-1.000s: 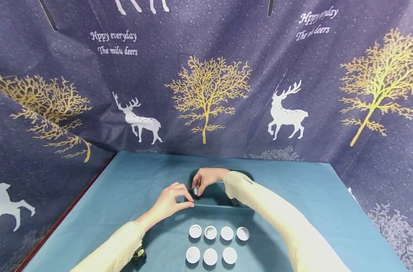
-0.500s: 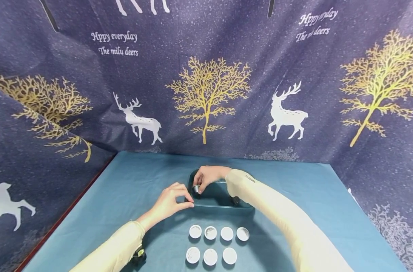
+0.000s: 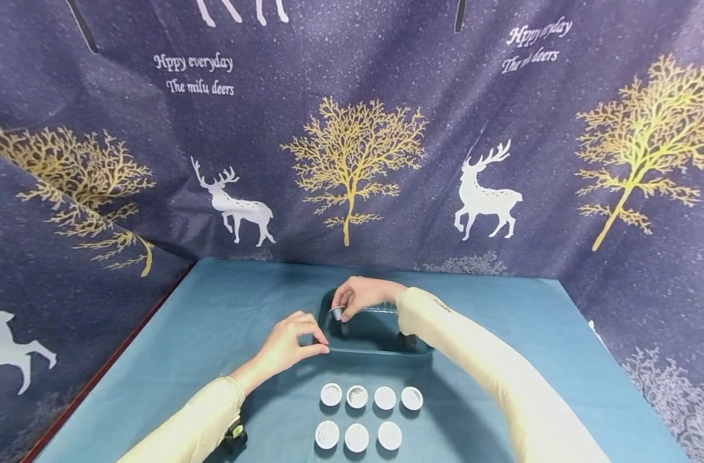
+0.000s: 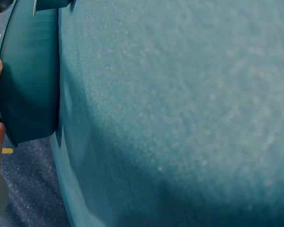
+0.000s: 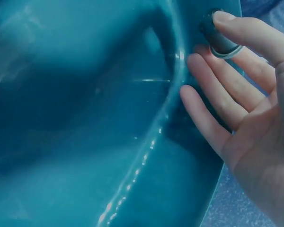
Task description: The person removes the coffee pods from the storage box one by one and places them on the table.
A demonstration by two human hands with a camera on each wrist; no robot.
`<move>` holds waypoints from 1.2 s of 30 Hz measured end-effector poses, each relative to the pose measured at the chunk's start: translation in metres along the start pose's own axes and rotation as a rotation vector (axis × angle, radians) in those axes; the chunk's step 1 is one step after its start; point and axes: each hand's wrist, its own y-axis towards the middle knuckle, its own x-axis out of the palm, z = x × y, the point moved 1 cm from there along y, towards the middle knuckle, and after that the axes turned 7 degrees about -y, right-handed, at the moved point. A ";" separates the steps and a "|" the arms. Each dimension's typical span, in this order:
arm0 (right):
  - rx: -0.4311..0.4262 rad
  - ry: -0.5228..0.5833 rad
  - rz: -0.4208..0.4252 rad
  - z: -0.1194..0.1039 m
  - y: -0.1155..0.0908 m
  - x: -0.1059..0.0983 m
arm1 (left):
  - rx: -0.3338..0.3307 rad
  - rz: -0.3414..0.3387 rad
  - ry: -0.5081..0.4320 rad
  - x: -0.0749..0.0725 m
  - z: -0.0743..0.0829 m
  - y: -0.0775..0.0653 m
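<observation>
My right hand (image 3: 363, 294) reaches over the dark teal plastic bin (image 3: 381, 352) and pinches a small silver-grey coffee capsule (image 3: 337, 313) at its left end. In the right wrist view the thumb presses that capsule (image 5: 222, 39) against the fingers, while the other fingers spread loosely. My left hand (image 3: 291, 341) pinches the bin's near left corner between thumb and index finger. The left wrist view shows the thumb and fingers at the edge of the bin wall (image 4: 31, 71). In front of the bin, several coffee capsules (image 3: 356, 438) with pale lids stand in two rows.
A blue-green cloth (image 3: 224, 302) covers the table. Behind it hangs a dark blue curtain (image 3: 387, 71) printed with deer and trees. Black devices are worn at both wrists, the left one (image 3: 234, 437) below the sleeve.
My right hand has risen slightly and shifted a little back and to the right inside the bin, carrying the capsule. My left hand stays at the bin's corner, and the rows are unchanged.
</observation>
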 end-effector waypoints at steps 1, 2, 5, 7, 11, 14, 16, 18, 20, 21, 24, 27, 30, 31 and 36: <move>-0.006 -0.001 0.014 0.000 -0.003 -0.001 | -0.001 -0.001 0.002 0.000 0.000 0.000; -0.013 -0.001 0.028 0.000 -0.006 -0.001 | -0.003 -0.002 0.003 0.000 0.000 0.000; -0.037 -0.004 0.072 -0.002 -0.015 -0.003 | -0.005 -0.005 0.002 -0.001 0.001 0.000; -0.045 -0.003 0.105 -0.002 -0.022 -0.004 | -0.004 -0.004 0.001 -0.001 0.001 0.000; -0.050 0.003 0.173 -0.002 -0.033 -0.003 | 0.005 0.001 0.002 -0.002 0.002 0.001; -0.035 0.028 0.206 -0.002 -0.039 -0.001 | 0.012 0.003 0.003 -0.003 0.003 0.002; -0.030 0.057 0.221 -0.002 -0.043 0.002 | 0.014 0.004 0.002 -0.002 0.003 0.001; -0.032 0.088 0.231 -0.002 -0.047 0.005 | 0.014 0.004 0.005 -0.002 0.002 0.001; -0.048 0.115 0.241 -0.003 -0.050 0.007 | 0.013 0.005 0.006 -0.001 0.002 0.001; -0.055 0.125 0.247 -0.003 -0.051 0.008 | 0.013 0.006 0.007 -0.001 0.002 0.000; -0.080 0.165 0.265 -0.006 -0.056 0.010 | 0.011 0.006 0.004 -0.001 0.001 0.000; -0.098 0.193 0.281 -0.011 -0.061 0.011 | 0.009 0.005 -0.003 -0.001 0.001 0.000; -0.090 0.207 0.295 -0.016 -0.069 0.012 | 0.007 0.004 -0.007 0.000 0.001 0.000; -0.084 0.209 0.300 -0.018 -0.072 0.013 | 0.008 0.006 -0.007 0.000 0.001 0.000; -0.075 0.188 0.355 -0.027 -0.089 0.021 | 0.012 0.009 -0.009 0.000 0.000 -0.001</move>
